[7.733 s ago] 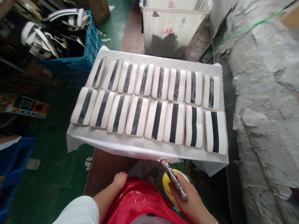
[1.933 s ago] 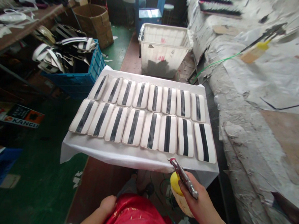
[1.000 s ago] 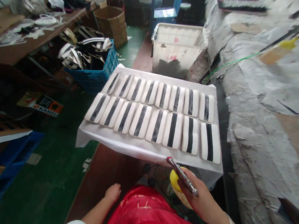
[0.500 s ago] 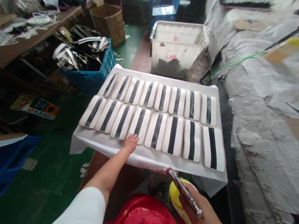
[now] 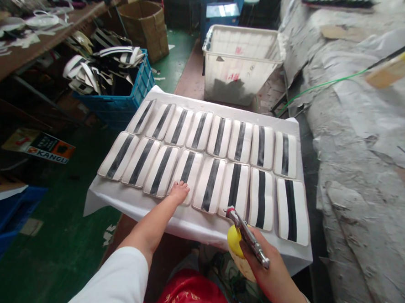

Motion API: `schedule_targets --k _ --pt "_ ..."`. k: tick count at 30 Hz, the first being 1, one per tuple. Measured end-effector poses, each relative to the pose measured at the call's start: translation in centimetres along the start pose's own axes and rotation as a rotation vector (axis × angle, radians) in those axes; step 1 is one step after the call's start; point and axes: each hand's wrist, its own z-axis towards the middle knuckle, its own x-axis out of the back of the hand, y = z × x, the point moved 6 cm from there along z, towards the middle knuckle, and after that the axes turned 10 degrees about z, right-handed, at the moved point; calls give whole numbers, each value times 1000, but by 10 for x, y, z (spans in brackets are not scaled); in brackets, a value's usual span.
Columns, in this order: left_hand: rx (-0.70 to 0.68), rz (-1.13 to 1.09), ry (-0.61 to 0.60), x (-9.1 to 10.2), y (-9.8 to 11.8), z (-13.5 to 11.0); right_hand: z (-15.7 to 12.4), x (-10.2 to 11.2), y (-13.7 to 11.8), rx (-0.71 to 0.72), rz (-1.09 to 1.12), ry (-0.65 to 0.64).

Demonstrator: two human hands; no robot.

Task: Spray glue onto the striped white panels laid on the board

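Two rows of white rectangular pieces, each with a black stripe down its middle, lie on a white-covered table (image 5: 141, 212). My left hand (image 5: 179, 192) rests at the near end of a front-row piece (image 5: 189, 163), fingers apart and slightly bent, lying on it. My right hand (image 5: 273, 268) is wrapped round a metal spray gun (image 5: 246, 235) with a red-ringed nozzle. Under the gun hangs a pale container with a yellow top (image 5: 234, 242). The nozzle points forward, above the near edge of the front row. Parts of the gun's handle are hidden by my fingers.
Past the table stands a white plastic bin (image 5: 238, 67). At its left a blue crate (image 5: 140, 89) holds black-and-white strips, near a cardboard box (image 5: 147, 29). Layered, grey-white crusted sheeting (image 5: 354, 169) runs along the right, crossed by a green hose (image 5: 335, 81).
The spray gun in my right hand has risen and moved forward, its nozzle now over the front row's near edge. My left hand stays on the same piece; the view shifts slightly.
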Motion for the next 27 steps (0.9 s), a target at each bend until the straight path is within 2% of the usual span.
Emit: schedule_targets --k 8,14,17,22,27 --pt "0 -31 5 1 -2 3 31 13 -10 12 -56 25" --pt "-61 -92 27 8 0 10 22 9 -8 -80 -93 -107" --pt "-77 -80 16 10 0 14 20 9 -5 -97 -94 -128" --pt "-95 -55 10 10 2 18 33 11 -2 -70 -51 -42" --pt "-110 -9 1 13 5 18 47 18 -13 -3 -57 73"
